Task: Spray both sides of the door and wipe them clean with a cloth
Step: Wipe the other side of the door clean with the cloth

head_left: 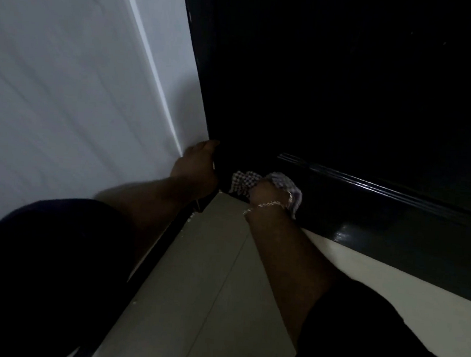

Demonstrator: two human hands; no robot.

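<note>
White wall (pixel 67 80) fills the left. At its corner the left hand (pixel 198 165) is curled round the black door's (pixel 348 88) near edge, the arm stretched forward; its fingertips are hidden. Just to the right, a checked cloth (pixel 242 180) is bunched in the right hand's (pixel 267 193) closed fingers and pressed low against the door, just above the tiled floor (pixel 207 274). The unwiped bottom rail seemingly runs rightward from the cloth, nearer the right hand.

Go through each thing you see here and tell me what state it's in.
Door: dark, glossy, low part being wiped.
Cloth: checked, bunched, pressed on the door.
Right hand: grips the cloth.
Left hand: at the door's edge; grip unclear.
Floor: white specks near the door.
</note>
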